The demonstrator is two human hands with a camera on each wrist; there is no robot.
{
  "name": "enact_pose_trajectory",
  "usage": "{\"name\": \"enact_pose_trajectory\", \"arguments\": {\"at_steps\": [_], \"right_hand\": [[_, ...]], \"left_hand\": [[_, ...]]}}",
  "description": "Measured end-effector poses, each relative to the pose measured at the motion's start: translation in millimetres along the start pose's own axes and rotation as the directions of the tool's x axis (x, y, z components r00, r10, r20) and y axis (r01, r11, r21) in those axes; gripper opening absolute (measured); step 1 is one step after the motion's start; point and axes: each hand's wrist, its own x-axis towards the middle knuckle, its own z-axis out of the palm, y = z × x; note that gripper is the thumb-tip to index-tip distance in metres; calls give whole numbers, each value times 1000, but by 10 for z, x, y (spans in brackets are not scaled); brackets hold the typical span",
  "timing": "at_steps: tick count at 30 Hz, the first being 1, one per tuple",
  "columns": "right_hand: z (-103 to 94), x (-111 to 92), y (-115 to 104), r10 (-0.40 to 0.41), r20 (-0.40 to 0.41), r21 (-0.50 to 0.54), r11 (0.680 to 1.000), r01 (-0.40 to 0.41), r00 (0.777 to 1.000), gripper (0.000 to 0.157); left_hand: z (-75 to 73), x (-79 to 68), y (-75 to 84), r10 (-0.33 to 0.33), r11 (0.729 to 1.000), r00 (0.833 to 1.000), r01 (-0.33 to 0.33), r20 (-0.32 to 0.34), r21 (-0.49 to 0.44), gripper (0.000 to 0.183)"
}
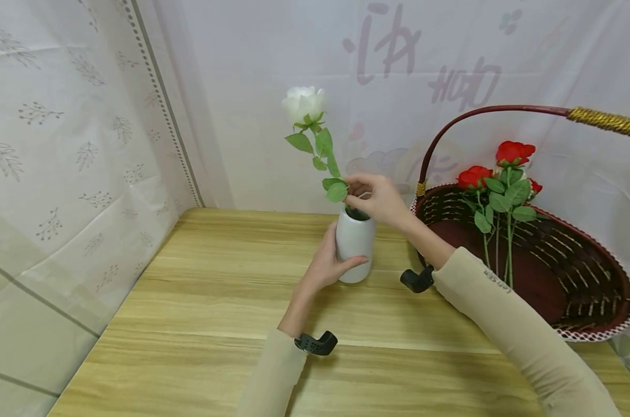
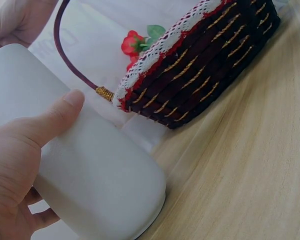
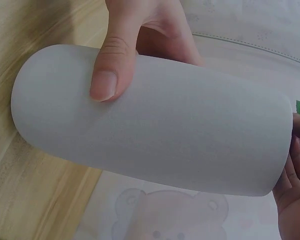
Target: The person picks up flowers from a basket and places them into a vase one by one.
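A white vase (image 1: pixel 355 246) stands upright on the wooden table. My left hand (image 1: pixel 327 259) grips its side, thumb across the front, as the left wrist view also shows. Above the vase mouth, my right hand (image 1: pixel 378 200) pinches the stem of a white rose (image 1: pixel 304 105) with green leaves (image 1: pixel 323 143). The rose leans to the left, and the lower end of its stem is hidden behind my fingers and the vase rim. In the right wrist view the fingers of the right hand (image 3: pixel 294 185) are right at the vase rim.
A dark red wicker basket (image 1: pixel 570 272) with a tall handle (image 1: pixel 507 109) stands on the right of the table (image 1: pixel 205 301). Red roses (image 1: pixel 515 152) and a pale bloom lie in it. Printed cloths (image 1: pixel 252 116) hang behind and at the left.
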Motion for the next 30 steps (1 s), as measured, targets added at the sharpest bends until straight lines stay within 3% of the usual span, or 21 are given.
{"name": "enact_pose_trajectory", "arguments": {"at_steps": [10,13,20,23,30], "right_hand": [[-26,-1,31,20,20,5,1000,-20,1000,28],[-33,17,93,44,57,18,999,-45,997,25],[-41,-14,36,78,87,0,997,-78,993,22],[-42,-18,36,74,88,1,997,-75,993,23],[-29,16,210,72,89,20,997,-74,993,24]], "left_hand": [[-5,-7,15,9,1000,1000,-9,6,1,94],[-55,-36,166,19,1000,1000,-18,16,-19,92],[-66,-48,208,21,999,1000,-21,17,-27,94],[-113,-77,348,27,999,999,-26,19,-42,92],[-123,-78,378,14,999,999,-13,29,-37,92]]}}
